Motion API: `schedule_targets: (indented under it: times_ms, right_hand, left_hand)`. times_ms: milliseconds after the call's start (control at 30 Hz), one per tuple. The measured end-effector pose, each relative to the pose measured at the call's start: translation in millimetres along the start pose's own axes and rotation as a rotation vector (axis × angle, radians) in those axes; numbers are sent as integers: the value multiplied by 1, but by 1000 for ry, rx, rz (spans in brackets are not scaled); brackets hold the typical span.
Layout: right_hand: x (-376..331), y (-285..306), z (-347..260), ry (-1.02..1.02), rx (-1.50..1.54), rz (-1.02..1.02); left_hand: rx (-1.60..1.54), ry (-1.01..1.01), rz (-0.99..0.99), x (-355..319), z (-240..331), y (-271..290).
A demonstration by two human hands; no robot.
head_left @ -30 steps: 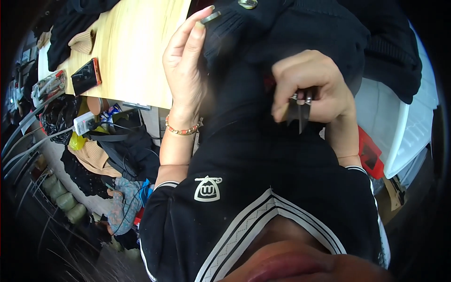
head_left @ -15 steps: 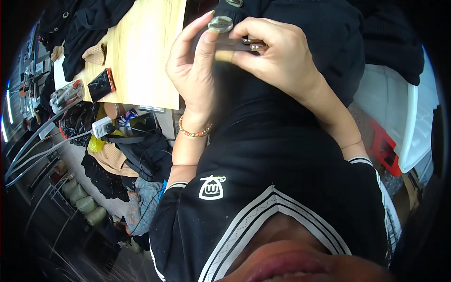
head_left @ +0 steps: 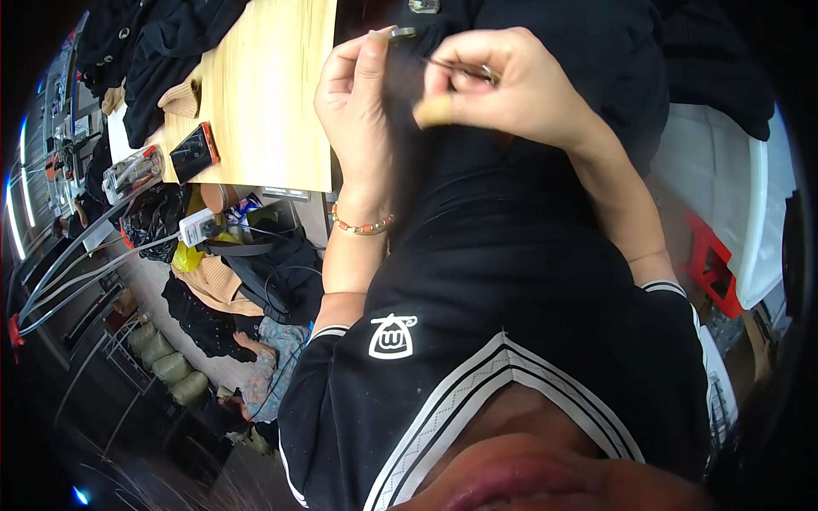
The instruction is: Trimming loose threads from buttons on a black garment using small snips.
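Note:
My left hand (head_left: 354, 111) is closed, its thumb and fingertips pinching a round, shiny button (head_left: 403, 33) now seen edge-on. Black knit fabric (head_left: 456, 21) lies behind the button, with another button (head_left: 423, 6) on it at the top edge. Just to the right, my right hand (head_left: 520, 94) is closed around a small, slim metal tool (head_left: 467, 70); its exact kind is hard to make out. A blurred yellowish cover (head_left: 435, 111) wraps the tip of one digit on that hand. The two hands are apart.
A phone (head_left: 194, 153) and a tan knit piece (head_left: 179, 100) lie on the light wooden table (head_left: 264, 94) at left. Dark garments (head_left: 158, 68) cover its far corner. A white power strip (head_left: 198, 227) hangs below. A white bin (head_left: 754, 230) and red stool (head_left: 711, 264) stand at right.
The button has tipped from facing me to edge-on. My right hand has drawn slightly away from my left, and the metal tool shows between its fingers. The whole view has shifted a little.

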State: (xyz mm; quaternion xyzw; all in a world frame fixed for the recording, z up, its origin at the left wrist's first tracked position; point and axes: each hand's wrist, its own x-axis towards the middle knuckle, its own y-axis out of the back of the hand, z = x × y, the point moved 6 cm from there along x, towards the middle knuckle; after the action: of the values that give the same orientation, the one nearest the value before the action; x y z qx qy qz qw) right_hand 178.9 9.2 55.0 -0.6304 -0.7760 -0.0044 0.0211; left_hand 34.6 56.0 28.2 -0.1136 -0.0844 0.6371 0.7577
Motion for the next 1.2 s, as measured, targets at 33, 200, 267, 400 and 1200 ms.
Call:
schedule_targets:
  times_ms: [33,200,267,400,1200]
  right_hand:
    - [-4,-2,-2,83,-56,-90]
    - [-17,23,-16,322,-388,173]
    - [-21,29,-30,493,-651,235]
    - [-19,24,-51,334,-792,273]
    - [-14,20,-46,449,-851,337]
  left_hand:
    - [-42,35,-1,0,-1,0]
    - [-117,18,-29,2,-4,5]
    - [-112,15,-41,2,-6,3]
    - [-101,25,-46,0,-5,3]
    - [-4,-148,-113,-5,6,-16]
